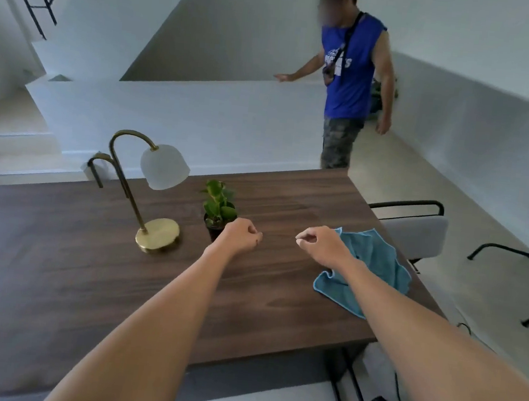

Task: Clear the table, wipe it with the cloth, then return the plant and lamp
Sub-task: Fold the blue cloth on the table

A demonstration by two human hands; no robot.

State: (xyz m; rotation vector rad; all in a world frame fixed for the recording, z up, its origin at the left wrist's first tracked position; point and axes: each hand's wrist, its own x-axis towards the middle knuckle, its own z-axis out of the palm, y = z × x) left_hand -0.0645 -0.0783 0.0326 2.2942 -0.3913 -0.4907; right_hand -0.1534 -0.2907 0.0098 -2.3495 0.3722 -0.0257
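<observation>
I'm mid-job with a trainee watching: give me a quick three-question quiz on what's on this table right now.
1. True or false: the lamp has been cleared off the table.
2. Which lies nearest the right hand? A plant B cloth C lamp
3. Fill in: the left hand holds ____.

Key: 1 false, it stands on the table. 2 B. 3 nothing; its fingers are curled.
</observation>
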